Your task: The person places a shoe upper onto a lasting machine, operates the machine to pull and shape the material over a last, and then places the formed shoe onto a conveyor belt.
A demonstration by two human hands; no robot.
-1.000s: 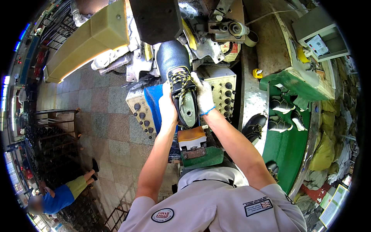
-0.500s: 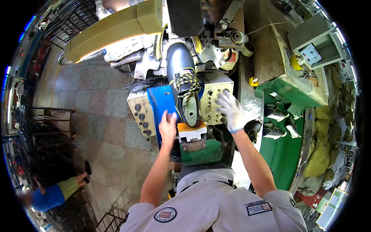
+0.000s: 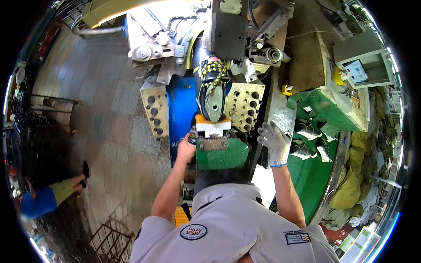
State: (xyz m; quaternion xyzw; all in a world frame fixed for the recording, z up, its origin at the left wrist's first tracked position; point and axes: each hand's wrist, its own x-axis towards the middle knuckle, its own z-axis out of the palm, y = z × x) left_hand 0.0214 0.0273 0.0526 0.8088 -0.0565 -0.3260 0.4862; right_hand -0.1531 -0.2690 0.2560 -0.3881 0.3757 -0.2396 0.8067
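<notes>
A black shoe [image 3: 203, 92] with yellow-and-black laces sits in the machine on a grey-green last [image 3: 214, 105], heel towards me. Its toe is hidden under the dark machine head [image 3: 229, 37]. Below the heel is an orange-topped white support [image 3: 213, 126], with a green rounded cover [image 3: 222, 154] in front. My bare left hand [image 3: 187, 150] is closed at the left side of that cover, around something dark that I cannot make out. On the right, my right hand [image 3: 275, 142] in a white glove hangs with fingers apart and nothing in it, over a dark shoe partly hidden below.
Beige control boxes with black knobs [image 3: 245, 105] flank a blue panel [image 3: 182, 109]. Several black shoes with white soles [image 3: 302, 150] lie on the green bench [image 3: 313, 179] at right. A grey open box [image 3: 364, 57] stands beyond. Far left, a person [image 3: 39, 201] is on the floor area.
My left hand has dropped from beside the last to the green cover's side and closed. My right hand has drawn back towards me. The toe, visible before, is now covered by the machine.
</notes>
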